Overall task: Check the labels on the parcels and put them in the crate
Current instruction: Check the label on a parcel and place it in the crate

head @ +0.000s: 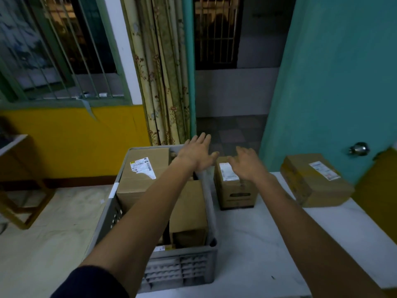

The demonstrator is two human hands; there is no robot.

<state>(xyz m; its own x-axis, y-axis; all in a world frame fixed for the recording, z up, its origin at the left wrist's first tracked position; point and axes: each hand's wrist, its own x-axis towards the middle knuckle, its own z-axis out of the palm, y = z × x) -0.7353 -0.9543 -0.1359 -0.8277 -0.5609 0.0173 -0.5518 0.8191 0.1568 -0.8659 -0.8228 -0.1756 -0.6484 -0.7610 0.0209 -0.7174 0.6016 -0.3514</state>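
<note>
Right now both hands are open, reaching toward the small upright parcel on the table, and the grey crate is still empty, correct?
Not quite: the grey crate is not empty. The head view shows several cardboard boxes already inside it, one with a label facing up. The rest holds: the left hand and right hand are open, reaching toward the small upright parcel on the table.

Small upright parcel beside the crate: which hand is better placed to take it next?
Probably the right hand. It hovers open directly over the small upright parcel, by its label. The left hand, also open, is above the crate's far corner, beside the parcel. Both may be needed.
</note>
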